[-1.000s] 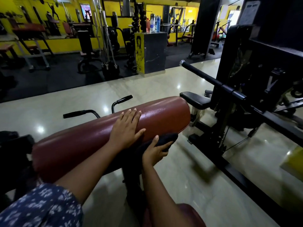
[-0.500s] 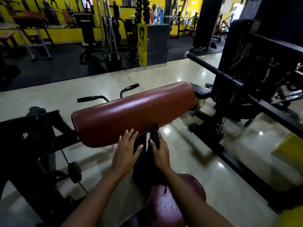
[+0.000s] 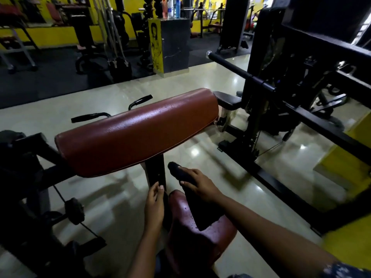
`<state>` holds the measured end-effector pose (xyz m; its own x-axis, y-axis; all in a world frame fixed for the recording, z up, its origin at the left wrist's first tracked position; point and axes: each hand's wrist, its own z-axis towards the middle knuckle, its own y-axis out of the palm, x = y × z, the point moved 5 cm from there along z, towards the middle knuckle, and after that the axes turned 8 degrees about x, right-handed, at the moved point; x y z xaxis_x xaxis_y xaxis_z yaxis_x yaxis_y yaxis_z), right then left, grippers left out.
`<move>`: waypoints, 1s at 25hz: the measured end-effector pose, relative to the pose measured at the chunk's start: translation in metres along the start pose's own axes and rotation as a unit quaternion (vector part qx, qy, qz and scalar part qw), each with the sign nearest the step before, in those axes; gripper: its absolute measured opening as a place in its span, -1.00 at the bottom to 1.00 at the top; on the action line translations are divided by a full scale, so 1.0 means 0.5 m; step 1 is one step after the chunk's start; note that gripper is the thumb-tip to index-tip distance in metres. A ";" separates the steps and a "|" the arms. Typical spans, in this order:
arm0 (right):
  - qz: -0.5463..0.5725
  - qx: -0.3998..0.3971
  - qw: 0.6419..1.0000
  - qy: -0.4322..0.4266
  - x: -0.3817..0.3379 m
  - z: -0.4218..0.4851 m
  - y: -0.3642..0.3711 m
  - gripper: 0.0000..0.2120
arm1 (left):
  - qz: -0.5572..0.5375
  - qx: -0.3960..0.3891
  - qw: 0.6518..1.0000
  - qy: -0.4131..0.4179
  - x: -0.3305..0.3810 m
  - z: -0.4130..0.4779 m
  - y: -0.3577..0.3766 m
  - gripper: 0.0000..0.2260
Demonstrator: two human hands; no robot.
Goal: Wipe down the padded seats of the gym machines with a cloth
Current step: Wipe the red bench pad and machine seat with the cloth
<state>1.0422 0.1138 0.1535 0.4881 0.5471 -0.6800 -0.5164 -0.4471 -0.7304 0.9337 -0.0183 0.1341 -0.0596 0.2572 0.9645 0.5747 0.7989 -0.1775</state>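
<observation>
I see the big red pad shining, but I cannot tell if it is clean. My left hand holds nothing, its fingers loose by the black post. The small red seat has little drops on it, so I think it needs wiping. My right hand grips the dark cloth over that seat. I guess the black seat comes later.

Black cloth drapes over the front of the small maroon seat; long maroon pad slopes beyond it
</observation>
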 end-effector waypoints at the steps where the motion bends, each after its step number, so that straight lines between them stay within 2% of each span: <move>1: -0.006 -0.020 1.000 -0.015 0.026 0.009 0.002 -0.50 | -0.004 0.018 1.000 -0.020 -0.013 -0.001 0.014 -0.64; 4: -0.016 -0.081 0.994 -0.077 0.097 0.051 0.016 -0.48 | 0.003 0.087 0.994 -0.066 -0.051 0.007 0.058 -0.64; 7: -0.001 -0.153 0.977 -0.148 0.178 0.108 0.019 -0.47 | -0.024 0.193 0.974 -0.117 -0.084 -0.005 0.145 -0.64; 11: 0.018 -0.271 0.930 -0.248 0.246 0.127 -0.012 -0.46 | -0.115 0.326 0.918 -0.195 -0.090 -0.101 0.274 -0.64; 16: -0.036 -0.344 0.867 -0.359 0.283 0.104 -0.014 -0.41 | -0.125 0.479 0.845 -0.201 -0.078 -0.233 0.353 -0.67; 22: -0.105 -0.399 0.784 -0.463 0.345 0.056 -0.023 -0.48 | -0.255 0.552 0.760 -0.232 -0.161 -0.327 0.481 -0.64; 25: -0.135 -0.398 0.742 -0.522 0.399 0.031 -0.036 -0.49 | -0.268 0.589 0.724 -0.238 -0.192 -0.371 0.566 -0.61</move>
<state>1.1379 0.2421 0.0323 -0.5271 0.7575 -0.3852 0.2837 -0.2704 -0.9200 1.2534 0.0821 0.0277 -0.4514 -0.3267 0.8304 -0.7140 0.6904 -0.1166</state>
